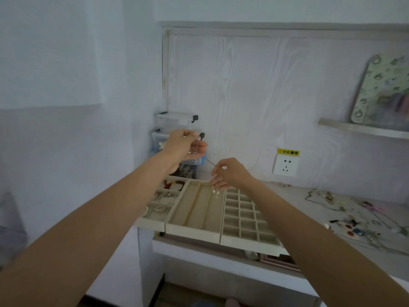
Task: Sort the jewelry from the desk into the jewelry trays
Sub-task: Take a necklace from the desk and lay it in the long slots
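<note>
A thin necklace chain [209, 162] stretches between my two hands above the beige trays. My left hand [184, 145] pinches one end up high, in front of the clear boxes. My right hand [230, 172] pinches the chain lower down, and its pearl pendant [215, 192] dangles just over the long-slot tray [194, 209]. To that tray's right lies a tray of small square cells [245, 220]. On its left, a tray [158, 204] holds several pieces. More loose jewelry [354, 218] is scattered over the desk at the right.
Two clear lidded boxes [174, 122] are stacked against the wall behind my left hand. A wall socket [285, 166] sits behind the trays. A shelf [363, 128] at upper right carries a patterned board. The trays overhang the desk's front edge.
</note>
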`<state>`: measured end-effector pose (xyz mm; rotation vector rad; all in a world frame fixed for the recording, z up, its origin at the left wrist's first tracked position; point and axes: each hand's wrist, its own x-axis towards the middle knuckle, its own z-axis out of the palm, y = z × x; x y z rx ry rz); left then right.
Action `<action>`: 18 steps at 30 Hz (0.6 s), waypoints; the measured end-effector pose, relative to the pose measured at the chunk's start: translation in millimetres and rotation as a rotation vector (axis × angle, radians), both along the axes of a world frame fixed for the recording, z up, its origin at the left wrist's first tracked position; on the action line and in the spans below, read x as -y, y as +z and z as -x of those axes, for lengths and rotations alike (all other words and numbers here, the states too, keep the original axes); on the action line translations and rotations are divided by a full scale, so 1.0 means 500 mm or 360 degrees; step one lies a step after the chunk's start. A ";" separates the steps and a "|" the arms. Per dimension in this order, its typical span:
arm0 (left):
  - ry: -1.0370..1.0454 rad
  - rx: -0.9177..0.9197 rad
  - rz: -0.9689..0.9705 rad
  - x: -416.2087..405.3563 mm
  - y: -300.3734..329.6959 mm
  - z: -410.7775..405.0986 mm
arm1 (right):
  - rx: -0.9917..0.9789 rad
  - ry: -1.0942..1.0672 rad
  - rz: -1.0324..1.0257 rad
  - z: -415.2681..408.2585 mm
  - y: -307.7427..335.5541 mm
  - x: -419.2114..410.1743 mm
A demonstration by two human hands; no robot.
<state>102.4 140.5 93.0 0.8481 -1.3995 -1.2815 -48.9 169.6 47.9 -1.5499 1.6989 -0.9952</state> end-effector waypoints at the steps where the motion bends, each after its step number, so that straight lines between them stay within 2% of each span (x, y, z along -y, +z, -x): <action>1: 0.0004 0.0010 0.0003 0.003 -0.004 -0.006 | 0.0017 0.0007 0.0001 -0.006 -0.001 0.000; 9: -0.0012 0.0041 -0.0020 0.002 -0.027 -0.032 | 0.0236 0.0155 -0.0184 -0.045 -0.037 -0.007; 18: -0.0038 0.0077 -0.0057 -0.001 -0.044 -0.041 | 0.0184 0.0341 -0.0370 -0.079 -0.077 -0.019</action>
